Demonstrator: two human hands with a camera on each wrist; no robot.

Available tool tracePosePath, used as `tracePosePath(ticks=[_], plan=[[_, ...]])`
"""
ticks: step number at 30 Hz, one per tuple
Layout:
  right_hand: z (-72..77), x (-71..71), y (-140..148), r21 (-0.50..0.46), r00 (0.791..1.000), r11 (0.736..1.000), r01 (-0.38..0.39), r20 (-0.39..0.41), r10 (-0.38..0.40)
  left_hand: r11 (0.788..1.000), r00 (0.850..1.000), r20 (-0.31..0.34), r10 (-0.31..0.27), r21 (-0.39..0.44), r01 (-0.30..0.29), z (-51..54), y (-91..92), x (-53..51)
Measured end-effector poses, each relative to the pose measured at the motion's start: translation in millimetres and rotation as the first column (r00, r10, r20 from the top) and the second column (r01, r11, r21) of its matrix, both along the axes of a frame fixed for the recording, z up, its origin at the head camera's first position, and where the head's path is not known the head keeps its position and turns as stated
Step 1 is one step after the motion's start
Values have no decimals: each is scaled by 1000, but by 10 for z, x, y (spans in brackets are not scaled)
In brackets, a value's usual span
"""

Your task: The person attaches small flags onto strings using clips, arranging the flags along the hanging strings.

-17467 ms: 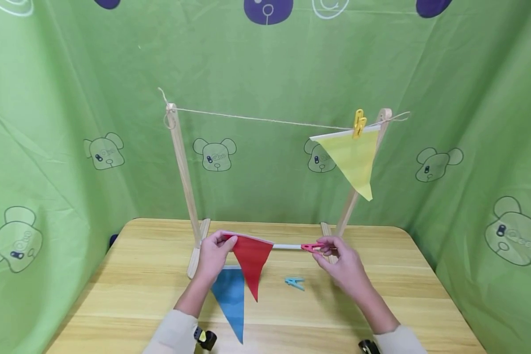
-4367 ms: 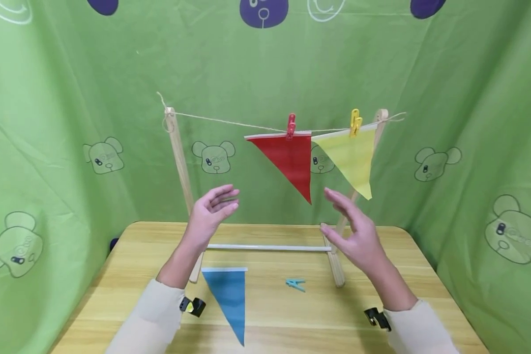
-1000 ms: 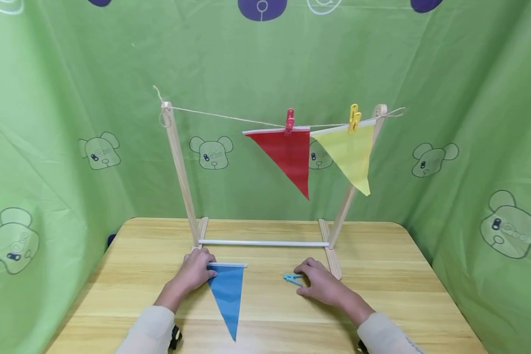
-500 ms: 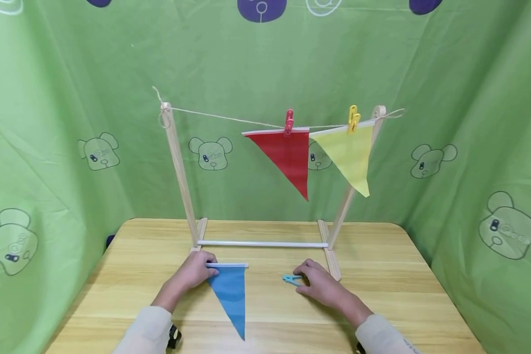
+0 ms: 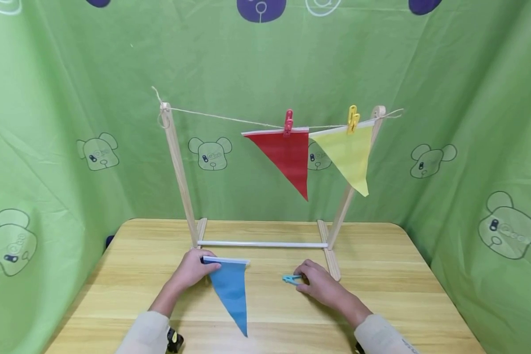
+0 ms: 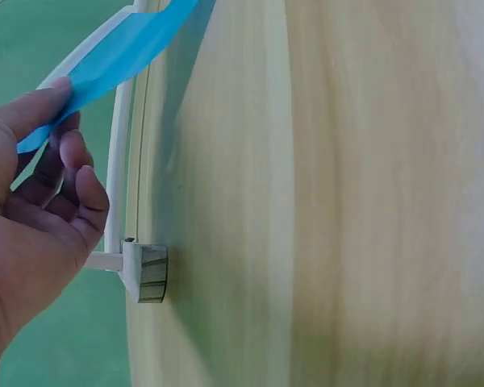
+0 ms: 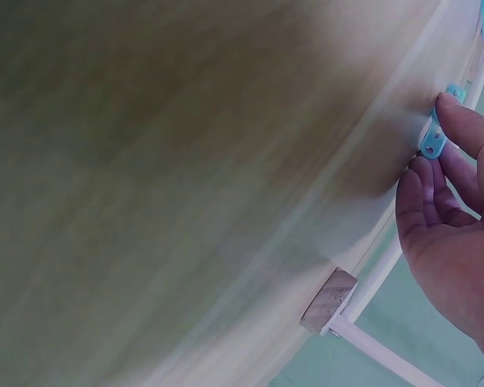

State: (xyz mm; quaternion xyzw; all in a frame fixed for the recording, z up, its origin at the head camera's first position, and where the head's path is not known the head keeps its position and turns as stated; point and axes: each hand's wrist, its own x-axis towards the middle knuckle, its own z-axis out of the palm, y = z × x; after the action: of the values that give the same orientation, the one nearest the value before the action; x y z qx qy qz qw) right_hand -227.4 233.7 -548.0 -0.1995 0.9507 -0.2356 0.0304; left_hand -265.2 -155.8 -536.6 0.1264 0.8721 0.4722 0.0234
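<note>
Between thumb and fingers, my left hand (image 5: 191,269) pinches the top left corner of a blue triangular pennant (image 5: 231,290) with a white top edge. In the left wrist view the pennant (image 6: 117,64) is raised above the table. My right hand (image 5: 323,284) pinches a light blue clothespin (image 5: 290,279) low over the tabletop; the right wrist view shows thumb and fingers on the clothespin (image 7: 432,145). On a string (image 5: 225,117) hang a red pennant (image 5: 287,155) under a red clothespin (image 5: 288,123) and a yellow pennant (image 5: 349,152) under a yellow clothespin (image 5: 353,119).
Two wooden posts, left (image 5: 179,172) and right (image 5: 344,209), carry the string and stand on flat wooden feet. A white rod (image 5: 261,244) joins them low down. The wooden table (image 5: 265,314) is surrounded by a green printed curtain (image 5: 256,64).
Earlier the red pennant went from my left hand onto the string. Since then my hands have come down to the blue pennant and clothespin. The pennant's top edge has just risen slightly.
</note>
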Motion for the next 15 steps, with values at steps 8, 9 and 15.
tracePosePath(ticks=[8, 9, 15], plan=[[15, 3, -11, -11, 1000, 1000, 4, 15, -4, 995, 999, 36, 29, 91, -32, -26, -6, 37], [16, 3, -12, -13, 1000, 1000, 5, 18, -5, 995, 998, 44, 35, 95, -40, -30, -6, 45], [22, 7, -17, -11, 1000, 1000, 0, 19, 0, 988, 993, 86, 77, 124, -88, -90, -1, 78]])
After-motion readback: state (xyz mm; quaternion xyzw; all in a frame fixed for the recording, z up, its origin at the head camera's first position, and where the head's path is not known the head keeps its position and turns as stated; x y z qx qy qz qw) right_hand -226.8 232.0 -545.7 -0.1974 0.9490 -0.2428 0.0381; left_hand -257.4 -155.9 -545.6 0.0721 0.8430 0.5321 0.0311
